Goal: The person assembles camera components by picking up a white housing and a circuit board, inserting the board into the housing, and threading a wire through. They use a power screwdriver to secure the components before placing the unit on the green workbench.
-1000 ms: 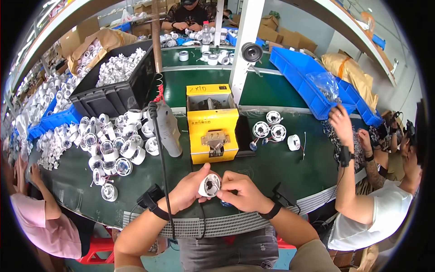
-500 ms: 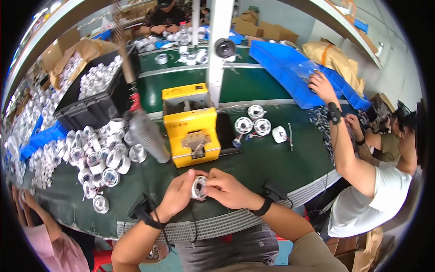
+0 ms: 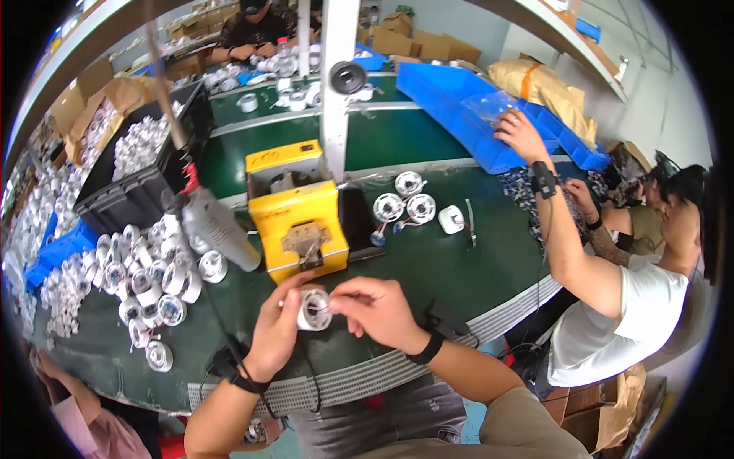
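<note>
— Two hands on one part: what exactly are you holding?

— One small white round housing [image 3: 313, 310], open face turned up toward me. My left hand [image 3: 277, 329] is clenched around its side from the left, and my right hand [image 3: 378, 312] pinches at its rim from the right with the fingertips [image 3: 336, 304]. It sits above the near edge of the green worktop [image 3: 451, 268], roughly at the middle.

— What is closest beyond it?

— Just behind my hands stands a yellow box-shaped machine [image 3: 297, 210] with a metal fixture on its front. Left of that a grey power screwdriver [image 3: 216, 228] hangs tilted on its cord.

— And farther out?

— A heap of white round housings [image 3: 149, 279] covers the left part of the worktop. A few more finished pieces [image 3: 405, 205] lie to the right of the machine, near a white post [image 3: 340, 84]. A black crate [image 3: 130, 172] full of parts sits toward the far left corner. At the right edge another person's hand [image 3: 521, 136] reaches into a blue bin [image 3: 459, 107].
</note>
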Demonstrator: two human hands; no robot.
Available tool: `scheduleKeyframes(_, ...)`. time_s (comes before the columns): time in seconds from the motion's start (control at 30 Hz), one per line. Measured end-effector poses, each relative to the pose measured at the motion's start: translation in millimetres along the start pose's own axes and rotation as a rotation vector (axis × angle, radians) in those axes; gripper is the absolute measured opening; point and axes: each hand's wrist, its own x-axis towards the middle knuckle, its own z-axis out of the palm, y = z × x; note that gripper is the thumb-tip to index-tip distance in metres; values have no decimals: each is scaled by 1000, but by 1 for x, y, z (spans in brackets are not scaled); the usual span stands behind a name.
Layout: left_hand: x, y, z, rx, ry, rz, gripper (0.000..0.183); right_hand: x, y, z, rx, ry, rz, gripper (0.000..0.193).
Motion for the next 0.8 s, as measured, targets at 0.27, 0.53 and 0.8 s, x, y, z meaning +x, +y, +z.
scheduleKeyframes(0.27, 0, 6, 8, -275, -59, -63, 49, -1, 10, 2, 102, -154, -259, 21)
scheduleKeyframes(0.53, -3, 2, 5, -19, -160, -38, 56, 0, 7, 5, -268, 60, -353, 17)
scheduleKeyframes(0.8, -3, -2, 3, 59, -201, -2, 55, 1, 14, 5, -284, 68, -411, 19)
